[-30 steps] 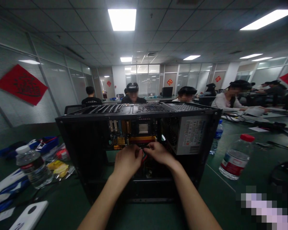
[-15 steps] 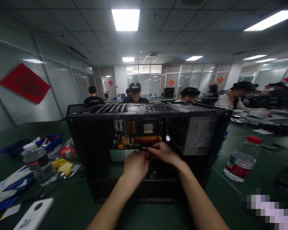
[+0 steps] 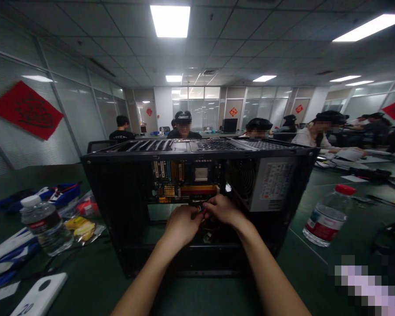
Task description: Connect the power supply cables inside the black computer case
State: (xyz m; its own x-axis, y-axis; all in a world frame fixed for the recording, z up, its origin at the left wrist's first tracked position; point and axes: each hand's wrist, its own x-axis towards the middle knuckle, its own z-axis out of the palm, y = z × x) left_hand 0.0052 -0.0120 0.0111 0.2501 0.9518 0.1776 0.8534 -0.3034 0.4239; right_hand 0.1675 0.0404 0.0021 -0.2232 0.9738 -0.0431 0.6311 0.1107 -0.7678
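A black computer case (image 3: 197,259) stands on the green table with its side open towards me. Both my hands reach into it, below the motherboard (image 3: 192,175) and left of the silver power supply (image 3: 272,184). My left hand (image 3: 183,221) is closed, its fingertips pinching a small bunch of coloured cables (image 3: 202,210). Close against it, my right hand (image 3: 223,208) is closed on the same cables from the other side. The cable ends are small and partly covered by my fingers. More cables hang in shadow just under my hands.
Left of the case stand a water bottle (image 3: 46,226), a blue tray (image 3: 64,195) and a yellow item in a plastic bag (image 3: 82,228). A white numbered plate (image 3: 39,296) lies nearer. On the right is a red-capped bottle (image 3: 329,215). Several people sit beyond.
My view has shifted slightly, so the case and bottles sit a little further left. Both hands stay together at the cables, with the fingers turned slightly.
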